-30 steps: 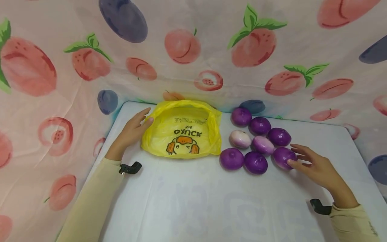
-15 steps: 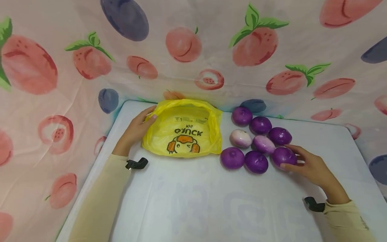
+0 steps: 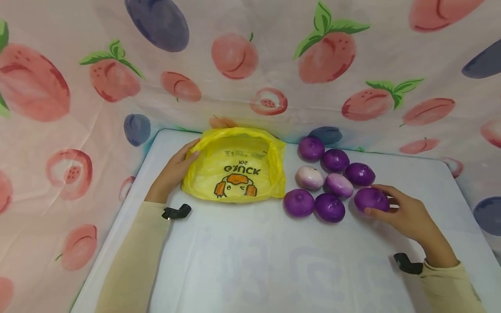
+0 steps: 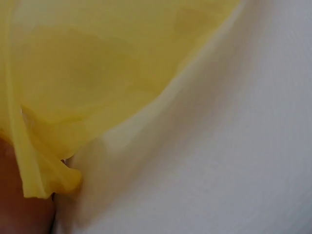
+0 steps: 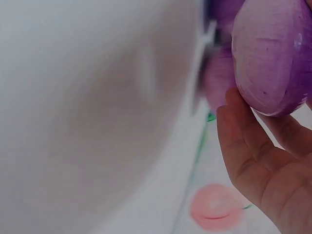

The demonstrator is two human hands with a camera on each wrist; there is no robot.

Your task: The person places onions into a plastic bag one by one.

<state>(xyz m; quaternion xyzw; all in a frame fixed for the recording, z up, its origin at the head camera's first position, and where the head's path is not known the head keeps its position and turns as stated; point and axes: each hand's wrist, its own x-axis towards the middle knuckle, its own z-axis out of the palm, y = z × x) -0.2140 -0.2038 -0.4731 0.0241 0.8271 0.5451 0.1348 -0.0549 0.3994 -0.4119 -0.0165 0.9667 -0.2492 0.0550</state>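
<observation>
At the bag's left rim, my left hand (image 3: 177, 170) holds the yellow plastic bag (image 3: 270, 141), thumb over the edge and fingers along the outside. The bag lies with its wide mouth toward me, a duck print showing inside. In the left wrist view, yellow film (image 4: 87, 73) covers most of that hand. My right hand (image 3: 407, 214) grips a purple onion (image 3: 371, 200) between thumb and fingers, at the right end of the onion group. The right wrist view shows this onion (image 5: 270, 53) large and glossy, fingers against its underside.
Several other onions sit close together right of the bag, among them a pale one (image 3: 309, 177) and a dark one (image 3: 330, 208). The white table (image 3: 242, 252) meets a fruit-print cloth (image 3: 235, 100) at its back edge.
My right hand has closed round the onion and shifted it slightly right, away from its neighbours. My left hand has moved right and up against the bag's rim.
</observation>
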